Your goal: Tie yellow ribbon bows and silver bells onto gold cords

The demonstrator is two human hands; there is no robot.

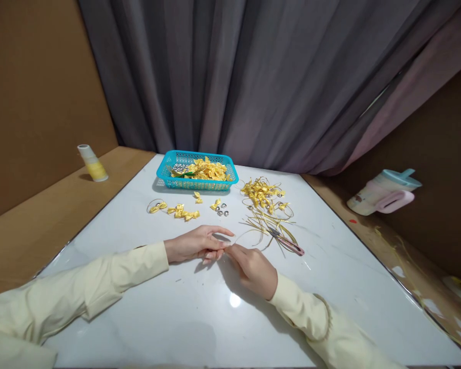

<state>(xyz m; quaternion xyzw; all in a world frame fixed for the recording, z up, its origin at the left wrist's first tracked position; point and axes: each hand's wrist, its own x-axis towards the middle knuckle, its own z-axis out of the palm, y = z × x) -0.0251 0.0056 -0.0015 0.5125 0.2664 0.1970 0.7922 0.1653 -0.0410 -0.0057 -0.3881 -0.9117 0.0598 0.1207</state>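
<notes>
Cord (248,231) is curving from your fingertips: right hand (253,267) is pinching it; left hand (200,242) is meeting there, can't tell its grip. Bows (183,211) are lying beyond your left, snips (291,245) beyond your right.

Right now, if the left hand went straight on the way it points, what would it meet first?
Most likely the right hand, just ahead of the left hand; the two may already touch, though depth is hard to judge here.
</notes>
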